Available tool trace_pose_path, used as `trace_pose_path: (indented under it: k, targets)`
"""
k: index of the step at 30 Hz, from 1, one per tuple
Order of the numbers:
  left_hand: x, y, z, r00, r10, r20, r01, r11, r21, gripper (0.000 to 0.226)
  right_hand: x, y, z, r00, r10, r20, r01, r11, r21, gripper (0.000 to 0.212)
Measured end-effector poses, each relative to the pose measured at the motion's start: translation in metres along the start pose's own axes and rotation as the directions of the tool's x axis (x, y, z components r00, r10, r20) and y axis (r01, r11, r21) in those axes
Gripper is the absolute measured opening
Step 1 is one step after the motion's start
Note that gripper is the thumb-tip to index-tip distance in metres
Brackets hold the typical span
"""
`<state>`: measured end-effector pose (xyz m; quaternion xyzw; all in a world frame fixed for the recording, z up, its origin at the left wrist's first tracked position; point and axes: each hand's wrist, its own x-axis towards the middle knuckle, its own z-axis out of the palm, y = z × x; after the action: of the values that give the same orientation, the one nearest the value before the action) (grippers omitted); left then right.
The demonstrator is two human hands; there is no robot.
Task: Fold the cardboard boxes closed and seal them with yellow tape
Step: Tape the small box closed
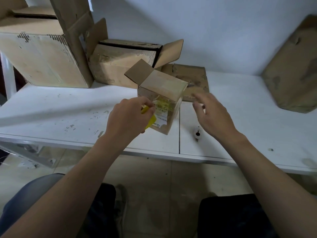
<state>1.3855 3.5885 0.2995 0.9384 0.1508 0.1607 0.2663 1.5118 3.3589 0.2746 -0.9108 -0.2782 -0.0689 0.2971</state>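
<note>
Cardboard box (161,86), flap raised, yellow tape (151,121)

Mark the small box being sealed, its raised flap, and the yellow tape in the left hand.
small box (164,86): head view, on its folded-down top panel.
raised flap (139,71): head view, middle of its inner face.
yellow tape (151,121): head view, lower yellow patch beside the box front.

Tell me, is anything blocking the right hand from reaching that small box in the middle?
Nothing visible does. The right hand hangs open just beside the small box, with only bare white table between them. The left hand grips the yellow tape at the box's front face, out of that path.
</note>
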Motion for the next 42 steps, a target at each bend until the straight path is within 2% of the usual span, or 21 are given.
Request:
trace_pose_path:
  k: [2,5,8,12,15,17,18,20,22,24,26,28,33,42]
  targets:
    - [-0.001,0.001,0.001,1.0,-0.016,-0.012,0.016,1.0,-0.025,0.017,-0.008,0.017,0.003,0.984,0.044,0.174,-0.012,0.983,-0.181,0.033]
    - [-0.004,0.004,0.004,0.999,-0.038,-0.022,0.037,0.997,-0.064,0.015,-0.02,0.03,0.008,0.893,0.133,0.43,0.002,0.954,-0.3,0.04]
    - [-0.005,0.006,0.006,0.999,-0.036,-0.017,0.036,0.998,-0.048,0.015,-0.023,0.035,0.009,0.837,0.153,0.526,0.049,0.935,-0.351,0.046]
    - [-0.004,0.008,0.006,0.999,-0.053,-0.011,0.052,0.997,-0.05,0.015,-0.023,0.038,0.01,0.858,0.177,0.483,0.003,0.937,-0.349,0.028]
    - [-0.003,0.008,0.003,0.997,-0.078,-0.012,0.077,0.994,-0.074,0.017,-0.025,0.033,0.013,0.84,0.246,0.484,-0.078,0.936,-0.342,0.019]
    - [-0.003,0.008,0.002,0.997,-0.076,-0.013,0.075,0.994,-0.079,0.018,-0.023,0.026,0.012,0.872,0.245,0.423,-0.136,0.953,-0.272,0.019]
    - [-0.003,0.009,0.001,0.997,-0.074,-0.014,0.073,0.994,-0.08,0.018,-0.022,0.021,0.01,0.92,0.211,0.329,-0.152,0.969,-0.194,0.022]
    - [-0.002,0.008,0.001,0.997,-0.075,-0.017,0.074,0.994,-0.083,0.018,-0.02,0.005,0.001,0.99,0.139,0.035,-0.14,0.99,0.031,0.026]
    - [-0.002,0.008,0.001,0.997,-0.074,-0.021,0.072,0.995,-0.075,0.018,-0.017,-0.021,-0.01,0.976,0.074,-0.205,-0.023,0.971,0.238,0.022]
    - [-0.001,0.007,0.002,0.997,-0.069,-0.027,0.068,0.997,-0.046,0.021,-0.019,-0.049,-0.017,0.954,-0.039,-0.296,0.14,0.935,0.326,0.015]
    - [0.0,0.007,0.003,0.997,-0.063,-0.033,0.063,0.998,-0.006,0.024,-0.023,-0.069,-0.016,0.941,-0.188,-0.281,0.272,0.915,0.299,0.011]
    - [0.001,0.006,0.003,0.998,-0.055,-0.044,0.055,0.998,0.011,0.025,-0.023,-0.076,-0.008,0.943,-0.273,-0.191,0.314,0.92,0.234,0.013]
    - [0.001,0.005,0.003,0.997,-0.047,-0.066,0.048,0.999,0.018,0.024,-0.017,-0.076,0.003,0.966,-0.26,0.003,0.254,0.946,0.203,0.018]
    - [0.0,0.007,0.004,0.996,-0.05,-0.068,0.05,0.999,-0.004,0.025,-0.015,-0.082,0.01,0.986,-0.161,0.03,0.158,0.984,0.08,0.019]
